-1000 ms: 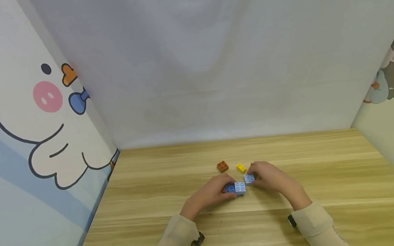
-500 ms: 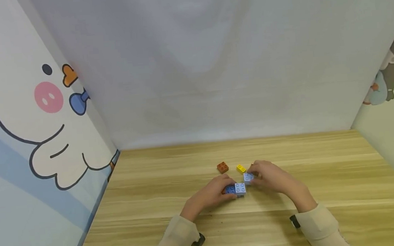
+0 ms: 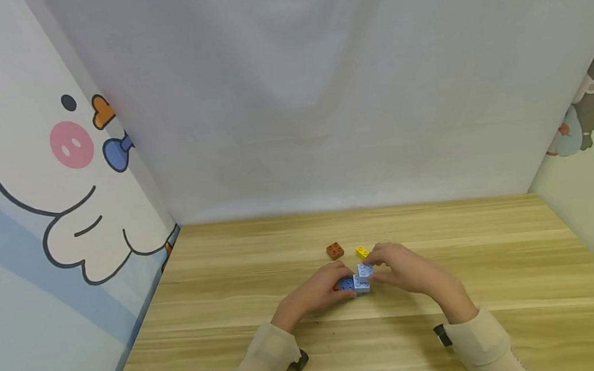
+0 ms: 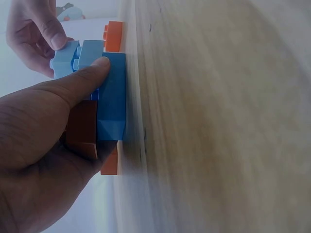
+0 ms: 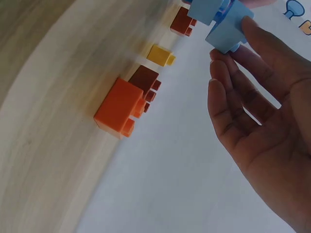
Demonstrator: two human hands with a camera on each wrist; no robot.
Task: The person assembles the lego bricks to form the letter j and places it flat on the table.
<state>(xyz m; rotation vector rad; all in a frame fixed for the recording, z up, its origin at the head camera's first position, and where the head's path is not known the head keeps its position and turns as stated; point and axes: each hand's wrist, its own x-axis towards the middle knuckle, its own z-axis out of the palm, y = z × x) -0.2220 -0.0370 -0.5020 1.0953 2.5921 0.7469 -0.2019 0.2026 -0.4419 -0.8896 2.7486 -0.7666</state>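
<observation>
In the head view my left hand (image 3: 317, 290) grips a small brick assembly low at the wooden table. Its base is a long blue toy brick (image 4: 112, 97). On the base are a brown brick (image 4: 82, 128) and a light blue brick (image 4: 92, 52), the latter at the right end. My left thumb lies along the side of the base. Between thumb and fingertips, my right hand (image 3: 408, 267) pinches a second light blue brick (image 3: 365, 271). That brick sits right at the studs of the lower light blue one, overlapping it in the head view.
Behind the assembly lie a loose brown brick (image 3: 335, 250) and a small yellow brick (image 3: 362, 252). The right wrist view also has an orange brick (image 5: 116, 107) beside another brown brick (image 5: 144, 80) on the table (image 3: 230, 259). A pale backdrop (image 3: 292, 122) rises behind the table.
My right hand has brought its light blue brick left, from beside the assembly to over the lower light blue brick. My left hand keeps its grip in about the same place.
</observation>
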